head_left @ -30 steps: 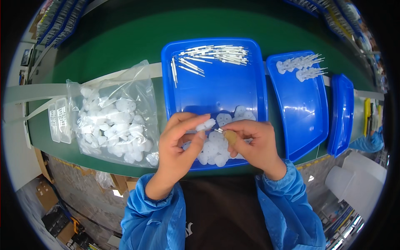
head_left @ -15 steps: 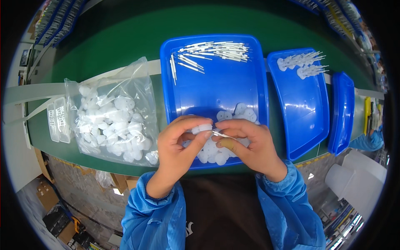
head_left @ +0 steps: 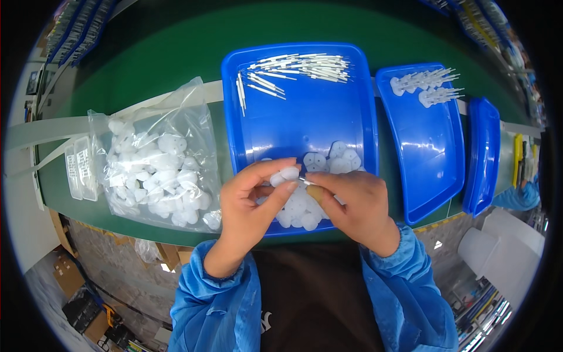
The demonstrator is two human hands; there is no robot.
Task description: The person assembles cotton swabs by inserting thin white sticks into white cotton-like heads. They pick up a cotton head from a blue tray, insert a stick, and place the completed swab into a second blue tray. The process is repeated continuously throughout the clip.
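Over the near end of a large blue tray (head_left: 305,120), my left hand (head_left: 245,196) pinches a white lobed plastic piece (head_left: 285,175) between thumb and fingers. Facing it, my right hand (head_left: 360,202) is closed on a thin white rod (head_left: 304,181), mostly hidden by the fingers. The rod's visible end is at the right side of the plastic piece; whether it has entered it I cannot tell. Beneath my hands lies a heap of similar white lobed pieces (head_left: 297,208). Loose white rods with thin metal ends (head_left: 316,66) are spread along the tray's far end.
Left of the tray lies a clear plastic bag (head_left: 158,170) full of white pieces. To the right, a second blue tray (head_left: 428,158) holds white pieces with rods standing in them (head_left: 425,82). Further right are narrow stacked blue trays (head_left: 482,155) and another person's blue sleeve (head_left: 519,198).
My right hand has rolled, its fingers drawn more closely around the rod. The lobed piece has tipped in my left fingers, and the rod's end is now nearer its side.
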